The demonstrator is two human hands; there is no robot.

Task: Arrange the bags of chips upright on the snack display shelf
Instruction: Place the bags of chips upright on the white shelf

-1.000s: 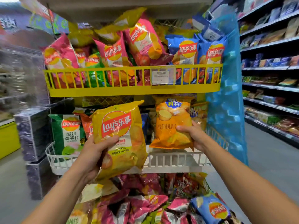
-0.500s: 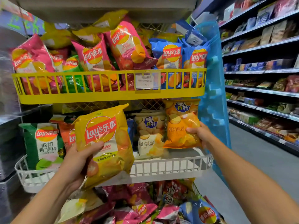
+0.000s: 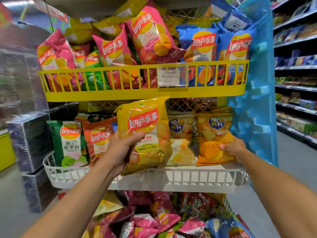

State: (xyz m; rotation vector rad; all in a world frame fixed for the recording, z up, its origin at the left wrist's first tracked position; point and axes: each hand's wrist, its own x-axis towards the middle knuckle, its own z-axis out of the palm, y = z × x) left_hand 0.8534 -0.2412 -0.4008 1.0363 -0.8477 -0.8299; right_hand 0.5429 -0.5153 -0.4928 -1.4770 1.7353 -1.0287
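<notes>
— As two bare arms reach into a snack display at mid-frame, what is each hand doing?

— The left hand (image 3: pixel 120 152) has its fingers (image 3: pixel 135 135) wrapped round a yellow Lay's bag (image 3: pixel 147 121), thumb across the front. It holds the bag upright but slightly tipped, bottom edge at the front rail of the white shelf (image 3: pixel 197 179), centre frame. The right hand (image 3: pixel 233 148) pinches the lower right corner of an orange bag (image 3: pixel 211 134). That bag stands on the same shelf, at the right of the display, just beside a pale bag (image 3: pixel 181 143).

— And the risk from here?

— Crowding, most likely. The gap for the yellow bag lies between a red-orange bag (image 3: pixel 99 140) and the pale one, and it looks narrow. Pushed in hard, the yellow bag could knock either neighbour flat. These are puffed, slippery packets, so a loose release may let it slump forward over the low rail. It would land in the heap of bags (image 3: pixel 154 220) at the bottom of the frame. The orange bag seems to lean on the pinch; freed too soon, it may fold over. Above, the yellow shelf (image 3: pixel 137 95) is packed, its bags tilting every way.
</notes>
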